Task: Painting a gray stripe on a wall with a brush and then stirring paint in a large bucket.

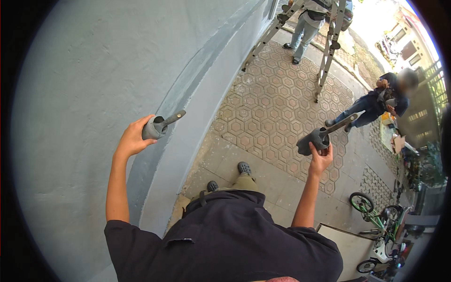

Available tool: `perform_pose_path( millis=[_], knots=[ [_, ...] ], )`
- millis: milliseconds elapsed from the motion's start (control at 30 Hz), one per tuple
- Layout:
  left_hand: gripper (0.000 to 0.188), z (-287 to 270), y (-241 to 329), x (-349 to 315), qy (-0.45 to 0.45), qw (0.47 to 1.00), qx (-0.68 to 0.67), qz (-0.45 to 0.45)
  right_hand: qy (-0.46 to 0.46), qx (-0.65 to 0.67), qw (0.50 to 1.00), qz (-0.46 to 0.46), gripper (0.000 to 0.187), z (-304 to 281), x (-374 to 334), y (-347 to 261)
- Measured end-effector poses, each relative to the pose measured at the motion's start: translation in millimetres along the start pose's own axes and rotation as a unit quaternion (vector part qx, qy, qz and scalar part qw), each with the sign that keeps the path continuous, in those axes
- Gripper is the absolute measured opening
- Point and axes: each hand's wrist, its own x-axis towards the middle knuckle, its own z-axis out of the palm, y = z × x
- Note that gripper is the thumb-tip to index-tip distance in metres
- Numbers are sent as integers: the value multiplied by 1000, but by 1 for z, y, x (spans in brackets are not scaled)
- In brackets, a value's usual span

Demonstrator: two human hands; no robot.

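My left hand (132,137) is closed round a small grey cup (151,129), held up in front of the grey wall. Out of its mouth slants a dark handle (174,118) with a hole near its end, like a paintbrush handle; whatever is on its lower end is hidden inside. On the other side, my right hand (321,160) grips a second grey, paint-coated cup (308,140) with an uneven rim, tilted over the paving. A longer brush-like handle (342,123) sticks out of it toward the upper right. Both hands are well apart.
A grey-painted wall (84,84) with a ledge (176,155) runs along my left. Ahead, a stepladder (327,56) stands on hexagon paving (272,108), a person (306,30) behind it. Another person (376,101) stands at right. Bicycles (376,218) lie or stand at lower right.
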Motion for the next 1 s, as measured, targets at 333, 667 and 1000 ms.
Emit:
perform_pose_path(
  millis=[333,667,1000],
  knots=[
    [75,-14,5,-29,-28,995,12,-98,-84,-60,994,-45,59,-7,124,8],
    [80,91,-34,-5,-141,984,-79,-73,-135,-112,983,-58,56,21,183,-30],
    [90,185,161,221,-35,807,-515,286,-161,-97,976,-109,52,12,186,-62]
  ],
)
